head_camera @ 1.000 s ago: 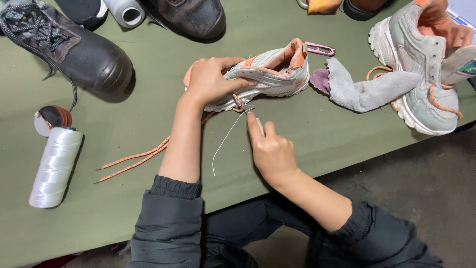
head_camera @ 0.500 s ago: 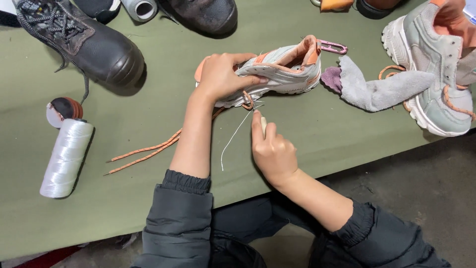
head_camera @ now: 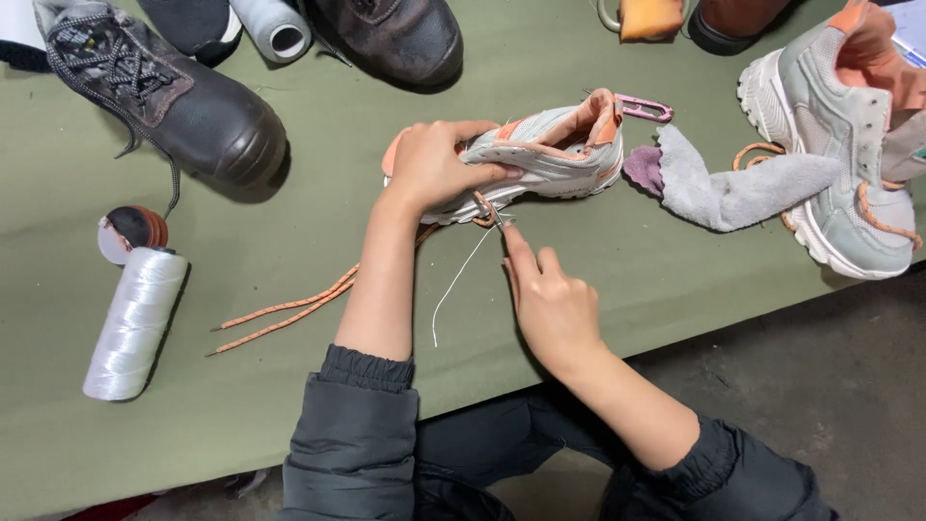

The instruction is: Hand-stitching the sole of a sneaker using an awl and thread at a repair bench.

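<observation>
— Green cloth covered the worktop, with dark floor showing beyond its near edge. What lay around the hands?

— A black boot sat at the far left, a dark brown shoe beyond it, and a grey spool between them. A white spool of thread lay near the left edge, just beside a small round tin. A grey rag sprawled to the right, touching a second grey and orange sneaker.

— And the sneaker being worked on?

— The grey sneaker lay on its side mid-worktop, its orange laces trailing left under the forearm.

— How were the hands set?

— The left hand reached over the toe, fingers clamped around the shoe. The right hand sat just below the sole, fingers pinched together on a needle too small to see clearly, with white thread hanging loose from it.
</observation>
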